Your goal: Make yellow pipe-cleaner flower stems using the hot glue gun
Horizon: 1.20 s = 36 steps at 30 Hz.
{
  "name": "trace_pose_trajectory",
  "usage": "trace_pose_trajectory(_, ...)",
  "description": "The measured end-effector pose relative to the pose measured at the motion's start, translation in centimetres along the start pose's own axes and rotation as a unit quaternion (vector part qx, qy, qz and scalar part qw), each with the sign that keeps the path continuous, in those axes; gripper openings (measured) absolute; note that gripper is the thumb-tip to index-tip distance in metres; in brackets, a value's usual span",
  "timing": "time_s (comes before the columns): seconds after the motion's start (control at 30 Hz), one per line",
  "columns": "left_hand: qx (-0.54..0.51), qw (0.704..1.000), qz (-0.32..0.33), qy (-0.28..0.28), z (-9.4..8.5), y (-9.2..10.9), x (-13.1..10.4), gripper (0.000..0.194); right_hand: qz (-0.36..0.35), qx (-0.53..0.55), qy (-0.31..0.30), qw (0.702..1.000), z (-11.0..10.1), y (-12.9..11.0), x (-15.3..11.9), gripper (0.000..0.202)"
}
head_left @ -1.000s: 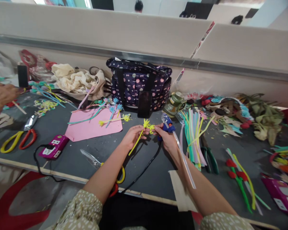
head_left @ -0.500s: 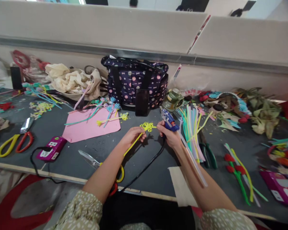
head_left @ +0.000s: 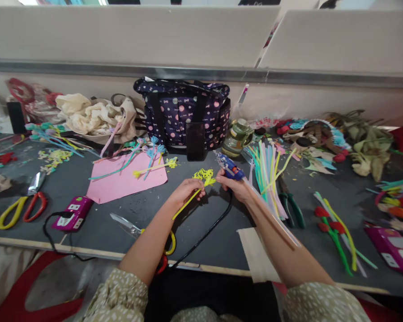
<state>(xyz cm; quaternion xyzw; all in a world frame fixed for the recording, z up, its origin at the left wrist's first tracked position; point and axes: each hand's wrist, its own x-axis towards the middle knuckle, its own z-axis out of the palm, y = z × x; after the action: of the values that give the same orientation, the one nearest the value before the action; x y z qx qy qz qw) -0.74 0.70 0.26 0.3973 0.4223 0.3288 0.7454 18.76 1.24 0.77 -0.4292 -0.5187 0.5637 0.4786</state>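
Note:
My left hand [head_left: 189, 190] is closed around a yellow pipe cleaner [head_left: 186, 205], which slants down toward my forearm. At its upper end, a frilly yellow tuft [head_left: 209, 180] sticks out past my fingers. In my right hand [head_left: 234, 187] is a blue glue gun [head_left: 229, 167], its nozzle pointing up and left. A long clear glue stick [head_left: 272, 214] runs from its back along my forearm. The right thumb and fingertips are at the tuft's right edge; whether they pinch it I cannot tell. Small yellow clippings [head_left: 201, 172] lie just behind the tuft.
Scissors [head_left: 126, 224] lie partly under my left forearm. The black cord [head_left: 204, 235] crosses the table's front. Pink paper [head_left: 127, 188] bears finished stems. A pipe cleaner bundle [head_left: 267, 174] and green-handled pliers [head_left: 294, 208] lie right. A phone [head_left: 195, 141] leans on the patterned bag [head_left: 181, 112].
My right fingertips have drawn slightly closer to the yellow tuft, and the glue gun has tilted a little. The yellow strand between fingertips and tuft no longer shows. The view has shifted slightly.

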Motion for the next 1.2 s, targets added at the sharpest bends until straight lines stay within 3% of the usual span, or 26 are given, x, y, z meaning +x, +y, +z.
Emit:
trace_pose_trajectory(0.37,0.02,1.0,0.011,-0.008,-0.11,-0.27,0.04,0.011,0.022,0.006,-0.037,0.999,-0.16,0.18,0.09,0.028)
trace_pose_trajectory(1.2,0.042,0.997,0.042,-0.046,0.04,-0.03,-0.24,0.013,0.044,0.001,-0.042,0.998,-0.16,0.29,0.2,0.028)
